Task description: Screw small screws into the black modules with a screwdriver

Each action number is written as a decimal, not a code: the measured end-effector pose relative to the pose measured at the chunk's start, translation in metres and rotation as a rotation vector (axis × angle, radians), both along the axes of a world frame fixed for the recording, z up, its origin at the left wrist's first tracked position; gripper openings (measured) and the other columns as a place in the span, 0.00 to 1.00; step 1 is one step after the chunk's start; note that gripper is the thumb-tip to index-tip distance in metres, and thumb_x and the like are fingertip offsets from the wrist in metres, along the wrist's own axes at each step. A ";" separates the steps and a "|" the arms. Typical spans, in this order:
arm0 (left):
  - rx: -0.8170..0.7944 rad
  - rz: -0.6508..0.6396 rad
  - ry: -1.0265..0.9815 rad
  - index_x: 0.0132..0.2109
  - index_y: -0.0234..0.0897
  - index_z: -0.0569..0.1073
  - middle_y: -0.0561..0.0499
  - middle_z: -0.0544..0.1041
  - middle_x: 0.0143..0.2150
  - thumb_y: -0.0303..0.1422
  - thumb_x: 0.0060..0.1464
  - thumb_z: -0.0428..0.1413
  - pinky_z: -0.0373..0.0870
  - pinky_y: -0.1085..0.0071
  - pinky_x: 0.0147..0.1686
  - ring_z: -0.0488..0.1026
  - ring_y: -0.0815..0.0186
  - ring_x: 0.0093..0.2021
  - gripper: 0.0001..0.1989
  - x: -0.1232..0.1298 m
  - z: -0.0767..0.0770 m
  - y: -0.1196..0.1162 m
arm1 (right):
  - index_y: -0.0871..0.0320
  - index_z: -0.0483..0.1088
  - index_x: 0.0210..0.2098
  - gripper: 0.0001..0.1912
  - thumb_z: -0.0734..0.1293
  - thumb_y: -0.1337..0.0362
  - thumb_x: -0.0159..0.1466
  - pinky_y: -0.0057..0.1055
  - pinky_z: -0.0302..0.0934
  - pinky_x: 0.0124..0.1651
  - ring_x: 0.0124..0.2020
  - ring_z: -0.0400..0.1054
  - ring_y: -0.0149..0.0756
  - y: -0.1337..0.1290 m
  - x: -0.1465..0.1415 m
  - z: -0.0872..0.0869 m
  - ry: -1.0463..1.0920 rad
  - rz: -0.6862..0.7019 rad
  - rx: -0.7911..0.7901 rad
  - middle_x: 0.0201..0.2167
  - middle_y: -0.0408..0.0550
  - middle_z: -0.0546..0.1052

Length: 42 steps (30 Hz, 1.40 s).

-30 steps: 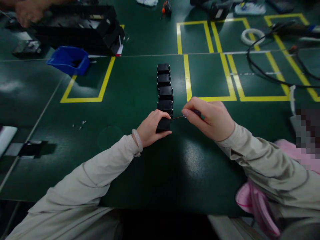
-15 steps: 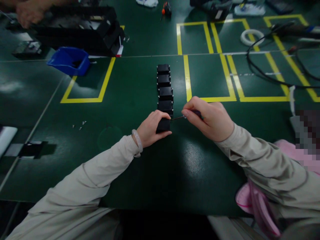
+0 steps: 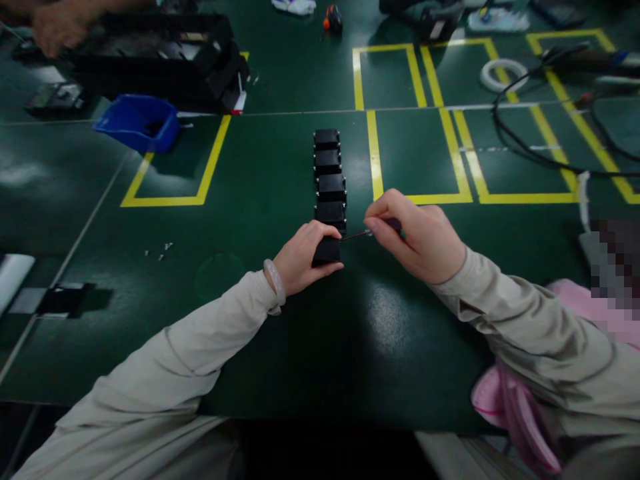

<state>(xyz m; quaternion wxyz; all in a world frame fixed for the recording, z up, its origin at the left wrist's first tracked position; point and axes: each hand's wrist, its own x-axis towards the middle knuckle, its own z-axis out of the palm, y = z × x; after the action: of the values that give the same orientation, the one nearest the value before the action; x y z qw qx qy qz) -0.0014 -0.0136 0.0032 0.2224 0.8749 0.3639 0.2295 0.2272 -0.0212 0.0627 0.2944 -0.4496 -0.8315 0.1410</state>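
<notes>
My left hand (image 3: 306,259) grips a small black block (image 3: 327,251) at the near end of a column of similar black blocks (image 3: 331,187), its thumb on the near side and a finger across the far side. Those blocks carry small shiny screws along their left and right edges. In my right hand (image 3: 417,237) is a screwdriver (image 3: 393,225), its dark handle pinched between thumb and fingers. The thin shaft points left, and its tip meets the right side of the held block. Whether a screw sits under the tip is too small to tell.
Several loose screws (image 3: 161,252) lie to the left. Farther back are a blue bin (image 3: 140,123) and a large black housing (image 3: 150,63), with another person's hand (image 3: 60,30) beside it. A tape roll (image 3: 504,75) and black cable (image 3: 525,143) lie at right.
My right hand has tilted the screwdriver handle very slightly. My left hand and the blocks stay where they were.
</notes>
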 end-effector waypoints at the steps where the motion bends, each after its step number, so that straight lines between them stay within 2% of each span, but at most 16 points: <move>1: -0.001 0.001 0.002 0.50 0.37 0.65 0.45 0.72 0.49 0.35 0.56 0.61 0.68 0.61 0.50 0.70 0.58 0.50 0.19 0.000 0.000 0.000 | 0.59 0.68 0.40 0.09 0.58 0.63 0.67 0.27 0.58 0.29 0.25 0.68 0.31 0.000 0.000 0.000 0.016 -0.008 0.006 0.26 0.44 0.73; 5: -0.009 0.008 0.008 0.50 0.37 0.65 0.45 0.72 0.49 0.36 0.56 0.61 0.68 0.60 0.50 0.70 0.58 0.50 0.18 0.001 0.001 0.000 | 0.59 0.67 0.44 0.10 0.58 0.65 0.66 0.27 0.60 0.31 0.28 0.70 0.32 0.000 -0.001 -0.002 0.059 -0.023 0.029 0.29 0.45 0.75; 11: -0.023 0.009 0.014 0.51 0.37 0.65 0.45 0.72 0.49 0.36 0.56 0.61 0.68 0.60 0.50 0.70 0.57 0.50 0.18 0.000 0.001 0.000 | 0.57 0.67 0.37 0.06 0.60 0.63 0.66 0.28 0.60 0.30 0.26 0.69 0.32 0.002 0.001 -0.001 0.030 -0.019 0.014 0.26 0.43 0.73; 17: -0.013 0.007 0.003 0.50 0.37 0.65 0.45 0.72 0.49 0.36 0.56 0.61 0.68 0.60 0.50 0.70 0.58 0.49 0.19 0.000 0.000 0.000 | 0.56 0.66 0.43 0.08 0.59 0.67 0.66 0.29 0.62 0.32 0.25 0.69 0.30 0.003 0.001 -0.001 0.108 -0.005 -0.031 0.28 0.42 0.74; 22: -0.015 0.004 0.008 0.51 0.37 0.65 0.46 0.72 0.49 0.35 0.55 0.61 0.68 0.60 0.50 0.70 0.58 0.50 0.19 0.000 0.001 -0.001 | 0.56 0.67 0.38 0.06 0.60 0.62 0.67 0.28 0.60 0.30 0.27 0.69 0.32 0.002 0.001 -0.004 0.048 -0.039 0.028 0.27 0.43 0.73; 27: -0.029 0.020 0.019 0.51 0.38 0.65 0.45 0.71 0.49 0.36 0.56 0.61 0.68 0.59 0.50 0.70 0.57 0.50 0.19 0.001 0.001 -0.001 | 0.57 0.67 0.45 0.10 0.59 0.66 0.66 0.29 0.62 0.32 0.29 0.71 0.33 0.002 0.000 -0.006 0.049 -0.056 0.076 0.30 0.44 0.74; 33: -0.008 0.002 -0.001 0.50 0.37 0.65 0.46 0.72 0.49 0.35 0.56 0.61 0.68 0.61 0.50 0.70 0.58 0.49 0.18 0.001 0.002 0.000 | 0.57 0.68 0.35 0.09 0.60 0.60 0.67 0.27 0.56 0.28 0.23 0.66 0.30 0.002 0.002 -0.003 -0.010 -0.037 0.074 0.23 0.41 0.70; 38: -0.004 -0.001 0.001 0.50 0.36 0.65 0.46 0.72 0.48 0.35 0.56 0.61 0.68 0.61 0.50 0.70 0.58 0.49 0.18 0.001 0.002 0.000 | 0.59 0.68 0.44 0.11 0.58 0.65 0.66 0.28 0.59 0.30 0.27 0.69 0.32 0.000 0.000 0.000 0.013 -0.020 0.051 0.27 0.44 0.72; 42: -0.009 0.001 0.005 0.50 0.37 0.65 0.45 0.72 0.49 0.35 0.56 0.61 0.68 0.61 0.50 0.70 0.58 0.49 0.19 0.000 0.002 0.000 | 0.59 0.68 0.39 0.09 0.59 0.62 0.66 0.28 0.58 0.29 0.25 0.68 0.32 -0.001 0.000 0.000 -0.009 -0.014 0.031 0.25 0.44 0.71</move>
<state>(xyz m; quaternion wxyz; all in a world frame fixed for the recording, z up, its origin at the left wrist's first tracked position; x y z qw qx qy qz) -0.0011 -0.0140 0.0051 0.2253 0.8742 0.3662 0.2256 0.2271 -0.0217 0.0632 0.2987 -0.4515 -0.8316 0.1242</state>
